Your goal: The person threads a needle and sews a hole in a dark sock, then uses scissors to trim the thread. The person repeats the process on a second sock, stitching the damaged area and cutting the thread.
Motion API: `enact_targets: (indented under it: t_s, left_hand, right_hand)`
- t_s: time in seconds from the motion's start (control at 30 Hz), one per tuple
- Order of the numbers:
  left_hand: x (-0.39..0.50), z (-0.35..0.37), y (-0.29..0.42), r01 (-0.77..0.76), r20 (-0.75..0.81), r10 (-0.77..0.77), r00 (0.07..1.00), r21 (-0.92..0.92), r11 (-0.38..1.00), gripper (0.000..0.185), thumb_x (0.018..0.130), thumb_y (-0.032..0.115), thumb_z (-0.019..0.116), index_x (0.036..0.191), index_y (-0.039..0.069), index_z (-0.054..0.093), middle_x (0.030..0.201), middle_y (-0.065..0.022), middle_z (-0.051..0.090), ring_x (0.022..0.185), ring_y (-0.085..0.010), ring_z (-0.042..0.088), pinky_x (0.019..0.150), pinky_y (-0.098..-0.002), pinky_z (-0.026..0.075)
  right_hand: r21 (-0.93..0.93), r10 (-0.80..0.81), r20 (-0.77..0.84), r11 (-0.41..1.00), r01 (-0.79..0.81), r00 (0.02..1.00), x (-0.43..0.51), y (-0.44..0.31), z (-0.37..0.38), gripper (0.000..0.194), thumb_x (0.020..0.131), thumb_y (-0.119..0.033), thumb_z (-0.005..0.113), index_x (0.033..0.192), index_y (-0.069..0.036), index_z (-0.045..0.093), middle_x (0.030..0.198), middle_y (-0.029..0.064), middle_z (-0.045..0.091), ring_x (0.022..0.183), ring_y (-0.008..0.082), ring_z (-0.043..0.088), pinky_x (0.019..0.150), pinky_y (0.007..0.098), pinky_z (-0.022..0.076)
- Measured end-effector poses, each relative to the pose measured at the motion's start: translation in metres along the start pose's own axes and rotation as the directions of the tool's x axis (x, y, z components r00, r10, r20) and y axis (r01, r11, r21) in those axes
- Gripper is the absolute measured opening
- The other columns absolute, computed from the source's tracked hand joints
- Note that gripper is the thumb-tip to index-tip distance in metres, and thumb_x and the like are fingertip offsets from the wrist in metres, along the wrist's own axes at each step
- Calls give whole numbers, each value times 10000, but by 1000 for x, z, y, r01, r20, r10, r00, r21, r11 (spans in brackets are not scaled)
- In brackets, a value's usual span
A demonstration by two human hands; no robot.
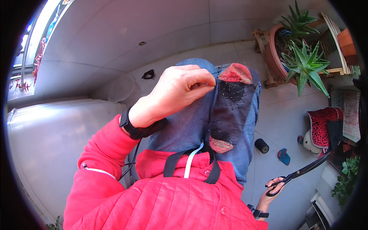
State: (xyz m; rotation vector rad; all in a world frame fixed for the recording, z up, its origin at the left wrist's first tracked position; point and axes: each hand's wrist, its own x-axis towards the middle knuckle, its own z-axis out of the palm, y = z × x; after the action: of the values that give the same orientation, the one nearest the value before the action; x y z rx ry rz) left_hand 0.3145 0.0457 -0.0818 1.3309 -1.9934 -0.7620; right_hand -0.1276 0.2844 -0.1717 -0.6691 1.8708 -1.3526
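Across my right thigh lies a dark cloth piece (241,110) with red-pink knitted ends and worn, speckled black patches. Loose dark threads show on its surface. My left hand (184,92) hovers over the left knee, just beside the cloth, with thumb and fingertips pinched together. Anything thin between those fingertips is too small to make out. Low on the right, my right hand (271,191) grips the black handles of large tailor's scissors (300,172), fingers through the loops. Their blades point up and to the right, away from the cloth.
A black thread spool (261,146) and a small teal-and-red cloth item (283,157) lie on the floor to the right. Beyond are a red-and-black spotted cloth (325,123), a wire rack (346,110) and potted aloe (307,61). A pale ribbed panel (63,143) borders the left.
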Motion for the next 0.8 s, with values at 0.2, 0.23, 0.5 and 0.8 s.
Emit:
enact_targets:
  t_s: [0.2,0.23,0.5,0.8]
  left_hand:
    - [3,-15,-5,309,187,-278,942,-163,937,59,851,36,659,898,1,658,736,2,616,682,-46,553,617,-215,472]
    - [4,-17,-6,358,222,-314,923,-198,912,57,858,39,655,897,-2,657,737,13,615,692,-35,548,621,-211,472]
    - [10,-23,-11,499,335,-388,859,-378,779,105,869,132,680,893,29,676,731,51,597,665,-13,522,586,-183,428]
    - [17,-27,-12,574,395,-432,811,-397,716,135,868,176,672,870,43,692,635,52,556,597,-11,491,529,-185,391]
  right_hand:
    - [-170,261,478,964,-203,838,-39,-92,51,853,535,-613,847,1033,-25,483,894,44,506,636,98,528,575,213,414]
    - [-210,357,535,934,-289,766,-41,-106,60,881,481,-592,878,1030,-22,492,900,41,515,649,97,537,587,211,420]
    - [-513,642,709,753,-411,291,-28,-158,114,809,567,-497,893,1097,0,538,907,13,550,715,52,509,659,189,441]
    - [-630,631,686,764,-138,363,-25,-154,132,627,684,-453,838,1041,-19,560,827,25,558,728,114,539,673,256,455]
